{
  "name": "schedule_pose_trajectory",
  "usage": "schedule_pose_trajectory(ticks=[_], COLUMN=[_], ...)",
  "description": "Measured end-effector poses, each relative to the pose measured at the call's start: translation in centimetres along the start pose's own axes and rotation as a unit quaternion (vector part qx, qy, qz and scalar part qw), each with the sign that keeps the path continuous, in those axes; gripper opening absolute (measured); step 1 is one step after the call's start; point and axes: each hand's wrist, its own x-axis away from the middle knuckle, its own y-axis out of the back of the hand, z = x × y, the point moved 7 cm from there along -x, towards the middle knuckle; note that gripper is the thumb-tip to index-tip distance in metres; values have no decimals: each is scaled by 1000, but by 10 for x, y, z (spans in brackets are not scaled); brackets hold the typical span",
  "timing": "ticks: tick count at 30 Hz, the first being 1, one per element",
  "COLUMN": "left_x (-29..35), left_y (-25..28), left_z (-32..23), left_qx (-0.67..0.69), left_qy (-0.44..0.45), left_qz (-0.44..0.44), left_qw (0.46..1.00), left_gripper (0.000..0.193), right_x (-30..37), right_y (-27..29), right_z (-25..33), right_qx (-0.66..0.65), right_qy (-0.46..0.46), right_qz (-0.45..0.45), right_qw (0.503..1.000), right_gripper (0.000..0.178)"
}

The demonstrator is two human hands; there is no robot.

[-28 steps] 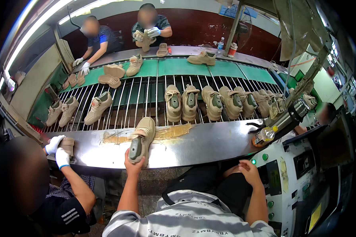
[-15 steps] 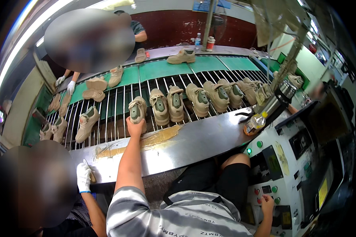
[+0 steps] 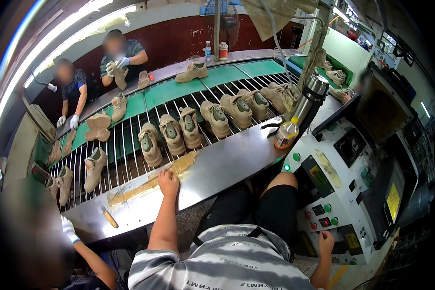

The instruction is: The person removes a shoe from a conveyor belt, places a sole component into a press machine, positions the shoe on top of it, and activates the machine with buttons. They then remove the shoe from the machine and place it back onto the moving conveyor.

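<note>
My left hand [image 3: 168, 182] rests on the metal ledge [image 3: 217, 162], by a strip of brown tape [image 3: 183, 164], fingers loosely bent and apart, holding nothing. Just beyond it, a beige lace-up shoe [image 3: 150, 145] with a green insert stands on the conveyor's metal rollers, its heel toward me. To its right, several matching shoes [image 3: 190, 127] stand in a row. Low at the right, my right hand [image 3: 326, 241] hangs beside the white control panel [image 3: 302, 186], its fingers curled in with nothing visible in them.
A wooden-handled tool [image 3: 110, 219] lies on the ledge at left. A drink bottle [image 3: 286, 134] and a steel flask [image 3: 310, 104] stand at its right end. A co-worker's gloved hand [image 3: 68, 228] is near left. Across the green belt [image 3: 159, 94], another person holds a shoe [image 3: 120, 76].
My left hand has let go of the shoe and drawn back onto the ledge. The near co-worker's gloved hand has left the tool there. The view has shifted, with the scene sliding left.
</note>
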Motion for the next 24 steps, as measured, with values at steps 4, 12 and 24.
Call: schedule_pose_trajectory(ticks=[4, 12, 24], left_x=[11, 2, 14], left_y=[12, 11, 12], left_z=[-26, -11, -16], left_qx=[-15, -10, -1], left_qy=[-11, 8, 70], left_qz=[1, 12, 15], left_qw=[1000, 1000, 997], left_gripper=[17, 9, 11], right_x=[-27, -71, -106], right_y=[-1, -30, -163], right_z=[22, 84, 242], right_qx=[5, -100, -199], right_qy=[56, 172, 273], right_qz=[26, 32, 299], right_qw=[998, 980, 893], right_gripper=[13, 10, 15])
